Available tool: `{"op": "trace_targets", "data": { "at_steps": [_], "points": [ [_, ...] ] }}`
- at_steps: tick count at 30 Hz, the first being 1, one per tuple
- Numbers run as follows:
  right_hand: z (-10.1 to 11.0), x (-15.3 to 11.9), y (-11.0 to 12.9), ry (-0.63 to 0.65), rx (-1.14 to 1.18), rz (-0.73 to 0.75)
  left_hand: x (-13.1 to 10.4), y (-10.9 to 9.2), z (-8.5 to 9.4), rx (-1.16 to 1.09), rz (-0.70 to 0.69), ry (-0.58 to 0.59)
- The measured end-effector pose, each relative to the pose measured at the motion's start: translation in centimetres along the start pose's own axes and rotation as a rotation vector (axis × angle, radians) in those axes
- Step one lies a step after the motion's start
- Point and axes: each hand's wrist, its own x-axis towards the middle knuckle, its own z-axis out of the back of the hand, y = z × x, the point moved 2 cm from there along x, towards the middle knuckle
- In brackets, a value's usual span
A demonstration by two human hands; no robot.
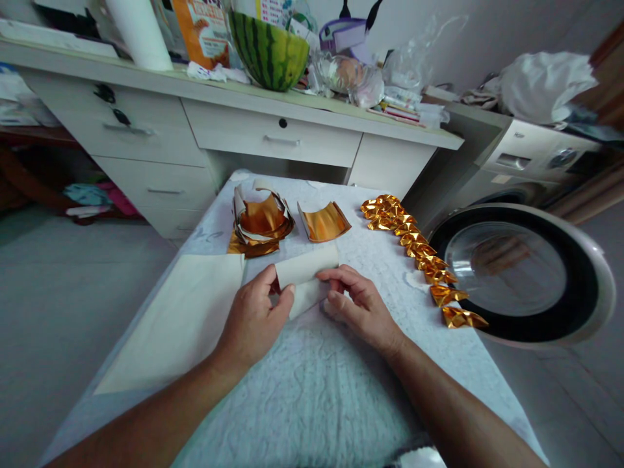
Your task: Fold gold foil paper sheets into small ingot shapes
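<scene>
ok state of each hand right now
Left hand: closed, holding the curled sheet by its left end.
Right hand: touching the curled sheet's right end; grip unclear.

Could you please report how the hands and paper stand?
Left hand holding curled pale sheet. Right hand touching it. Folded gold pieces off to the right, not in the way.

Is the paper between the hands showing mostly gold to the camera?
No, the curled paper between the left hand and right hand shows a mostly pale surface.

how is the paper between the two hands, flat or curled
Curled: the pale paper bends over itself between the left hand and right hand, its upper part rounded above the lower.
</scene>
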Motion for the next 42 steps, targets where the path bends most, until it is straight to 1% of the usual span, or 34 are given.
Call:
{"op": "trace_targets", "data": {
  "at_steps": [3,4,5,6,9,11,16,21,26,28,31,33,38,42],
  "points": [
    [0.9,0.2,-0.8,-0.291,-0.056,-0.092,0.2,0.5,0.1,-0.102,0.007,-0.011],
    [1.1,0.2,-1.1,-0.355,-0.050,-0.115,0.2,0.7,0.1,-0.134,0.013,-0.010],
    [1.2,0.3,-1.3,-0.384,-0.023,-0.130,0.2,0.9,0.0,-0.171,0.022,0.000],
    [1.2,0.4,-1.5,-0.373,0.022,-0.145,0.3,1.0,-0.1,-0.209,0.032,0.012],
    [0.9,0.6,-1.8,-0.267,0.191,-0.187,0.3,1.3,-0.4,-0.312,0.063,0.049],
    [0.7,0.7,-1.9,-0.229,0.253,-0.211,0.3,1.3,-0.5,-0.351,0.078,0.064],
    [0.4,0.7,-2.0,-0.225,0.290,-0.254,0.4,1.4,-0.6,-0.426,0.111,0.098],
    [0.3,0.7,-1.7,-0.236,0.362,-0.200,0.4,1.6,-0.9,-0.521,0.130,0.039],
    [0.3,0.6,-1.4,-0.193,0.297,-0.185,0.3,1.5,-0.8,-0.505,0.138,-0.007],
    [0.4,0.5,-1.4,-0.177,0.269,-0.195,0.3,1.4,-0.7,-0.487,0.131,0.012],
    [0.6,0.3,-1.2,-0.167,0.270,-0.220,0.4,1.1,-0.3,-0.375,0.112,0.056],
    [0.7,0.2,-1.0,-0.147,0.274,-0.229,0.5,1.0,-0.1,-0.320,0.107,0.058],
    [0.9,0.1,-0.6,-0.048,0.321,-0.204,0.5,1.2,0.0,-0.328,0.184,0.067],
    [0.9,0.0,-0.7,0.010,0.316,-0.200,0.5,1.4,-0.1,-0.339,0.204,0.078]
  ]
}}
